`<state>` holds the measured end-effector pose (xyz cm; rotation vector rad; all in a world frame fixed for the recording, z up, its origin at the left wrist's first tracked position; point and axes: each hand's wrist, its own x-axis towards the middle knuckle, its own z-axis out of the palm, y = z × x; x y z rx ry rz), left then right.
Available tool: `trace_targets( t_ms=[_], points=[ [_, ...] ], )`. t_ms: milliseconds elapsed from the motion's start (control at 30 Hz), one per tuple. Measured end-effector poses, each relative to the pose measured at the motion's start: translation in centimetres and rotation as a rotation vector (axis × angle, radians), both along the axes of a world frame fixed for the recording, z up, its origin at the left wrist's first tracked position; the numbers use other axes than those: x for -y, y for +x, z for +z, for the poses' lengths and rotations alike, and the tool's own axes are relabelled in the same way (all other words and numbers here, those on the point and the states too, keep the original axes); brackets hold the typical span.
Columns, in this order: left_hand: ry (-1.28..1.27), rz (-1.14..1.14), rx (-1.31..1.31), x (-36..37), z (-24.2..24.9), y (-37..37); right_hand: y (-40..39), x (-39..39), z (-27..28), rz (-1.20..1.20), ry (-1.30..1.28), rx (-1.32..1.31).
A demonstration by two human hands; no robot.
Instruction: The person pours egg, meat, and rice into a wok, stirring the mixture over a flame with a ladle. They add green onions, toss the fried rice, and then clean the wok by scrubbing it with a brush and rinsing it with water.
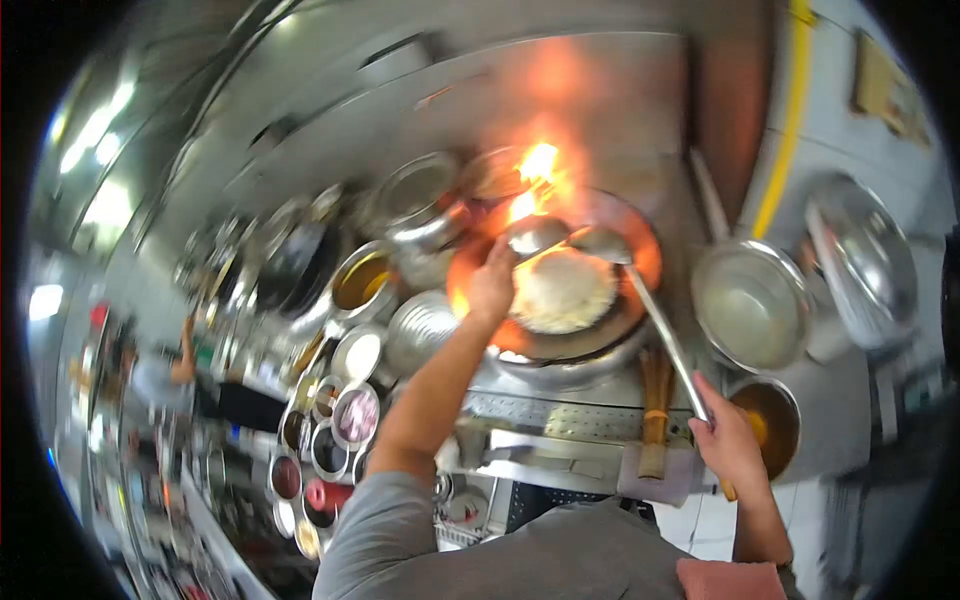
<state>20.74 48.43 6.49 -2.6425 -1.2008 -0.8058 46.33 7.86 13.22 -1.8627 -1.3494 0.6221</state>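
In front of me a wok [637,275] sits on a burner, its inside lit orange by flames [540,170] at the far rim. A pale, whitish mass of food [565,292] lies in it. My left hand [492,282] is over the wok's left side, its fingers closed at the edge of a small round metal bowl [537,236]; blur hides the exact grip. My right hand [728,440] is closed round the long handle of a ladle [662,325]. The ladle's head is over the far part of the wok, beside the bowl.
Right of the wok stand a metal pot [752,305] and a container of brownish liquid [775,425]. A bamboo brush [654,415] lies at the stove's front. To the left are a perforated strainer [422,330], an oil pot [362,283] and several ingredient bowls [355,415]. Another person [165,380] stands far left.
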Motion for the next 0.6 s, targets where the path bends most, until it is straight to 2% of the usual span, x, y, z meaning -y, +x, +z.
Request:
trace_targets(
  t_ms=[33,67,100,133,167,200,233,267,300,333,367,400,467,500,533,567,600],
  points=[
    [0.047,0.027,0.254,0.3,-0.6,-0.4,-0.4,-1.2,0.2,-0.046,-0.091,-0.274],
    [-0.086,0.176,0.384,0.0,-1.9,-1.5,-1.1,-2.8,-0.1,-0.072,-0.211,-0.534],
    [-0.211,0.325,0.524,-0.2,-3.1,-2.5,-1.6,-3.9,-1.8,-0.071,-0.059,-0.831],
    [-0.660,0.333,0.858,-0.2,-4.2,-3.7,-2.6,-5.0,-1.2,-0.210,-0.025,-1.070],
    [-0.585,0.457,0.940,3.2,-2.8,-5.3,-1.7,-6.2,-2.5,-0.146,0.005,-1.288],
    [-0.505,0.576,1.024,6.6,-1.2,-6.9,-1.8,-7.9,-3.4,-0.183,0.074,-1.484],
    [-0.737,0.395,1.485,7.3,-2.2,-9.4,2.8,-10.6,-8.6,0.113,-0.085,-1.942],
    [-0.793,0.232,1.853,11.2,0.8,-12.0,1.0,-11.6,-7.0,0.312,-0.159,-2.177],
    [-0.766,0.151,1.968,14.6,3.0,-15.9,3.8,-14.7,-11.3,0.780,-0.252,-2.107],
    [-0.682,0.204,1.953,17.4,3.7,-19.9,4.4,-16.0,-12.5,0.571,-0.305,-2.119],
    [-0.575,0.221,1.983,20.5,4.3,-24.5,1.2,-15.1,-10.0,0.781,-0.447,-2.215],
    [-0.483,0.233,2.012,23.8,4.8,-29.0,-1.2,-14.3,-7.4,0.299,-0.146,-1.690],
    [-0.249,0.475,1.970,33.6,7.7,-37.5,-12.8,-9.6,1.1,0.022,0.091,-1.148],
    [-0.208,0.552,1.962,38.4,7.6,-42.4,-13.2,-10.5,0.5,0.037,0.093,-1.111],
    [-0.010,0.631,1.998,42.7,6.5,-46.9,-12.0,-12.3,-1.4,0.051,0.099,-1.074],
    [0.076,0.811,1.947,48.0,6.4,-50.8,-11.7,-14.0,-3.2,0.064,0.108,-1.042],
    [0.196,0.834,2.013,53.0,4.5,-55.1,-12.5,-14.8,-3.7,0.108,0.198,-0.963]
  ],
)
